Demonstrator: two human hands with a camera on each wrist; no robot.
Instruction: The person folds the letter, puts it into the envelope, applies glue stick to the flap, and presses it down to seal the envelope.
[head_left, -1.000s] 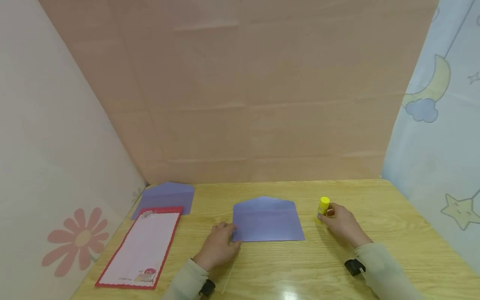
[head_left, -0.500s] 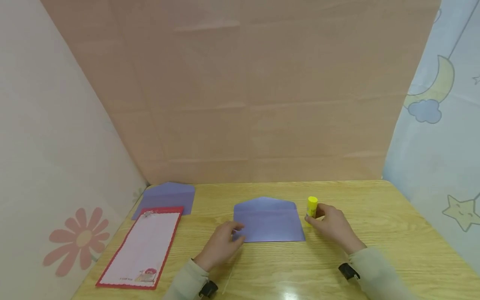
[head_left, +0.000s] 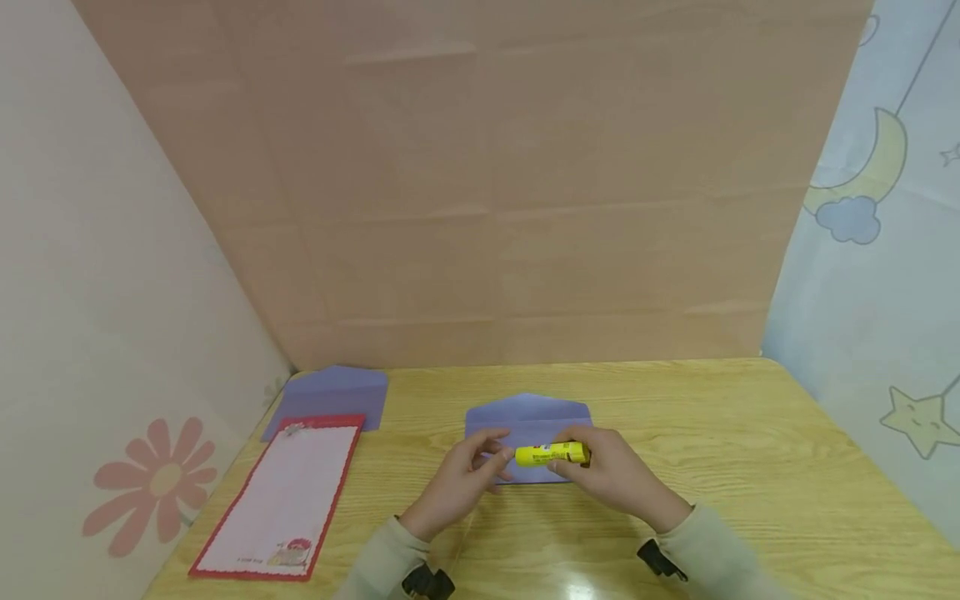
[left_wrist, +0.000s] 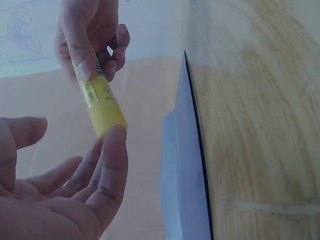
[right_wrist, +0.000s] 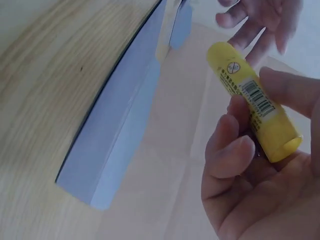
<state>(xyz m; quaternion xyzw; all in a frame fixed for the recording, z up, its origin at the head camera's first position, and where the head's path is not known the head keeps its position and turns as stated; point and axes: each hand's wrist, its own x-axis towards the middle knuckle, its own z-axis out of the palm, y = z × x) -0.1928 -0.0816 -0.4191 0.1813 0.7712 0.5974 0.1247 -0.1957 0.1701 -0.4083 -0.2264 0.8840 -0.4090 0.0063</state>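
- Head view showed both hands meeting in front of the person, a yellow glue stick (head_left: 551, 454) level between them and above a purple envelope.
- Right hand (head_left: 618, 475): fingers and thumb closed in a pinch around the glue stick's labelled barrel. Holding it towards the rear left the plain end, probably the cap, sticking out towards the other hand.
- Left hand (head_left: 459, 482): loosely spread, palm turned inward, thumb standing off from the fingers, nothing gripped. One fingertip lined up with the stick's plain end; whether it touched could not be told. The relaxed cupping seemed to suit receiving that end.
- Purple envelope (head_left: 528, 432): flat beneath the hands and reaching just beyond them, its pointed flap open and facing away from the person, presumably so the flap stayed within reach of both hands.
- Red-bordered sheet (head_left: 281, 500): well to the left of the left hand, perhaps laid aside to keep the working spot free.
- Second purple envelope (head_left: 330, 400): farther out on that same side, its near edge lying under the sheet, flap likewise open.
- Wooden surface (head_left: 712, 433): bare grain visible beyond the right hand.
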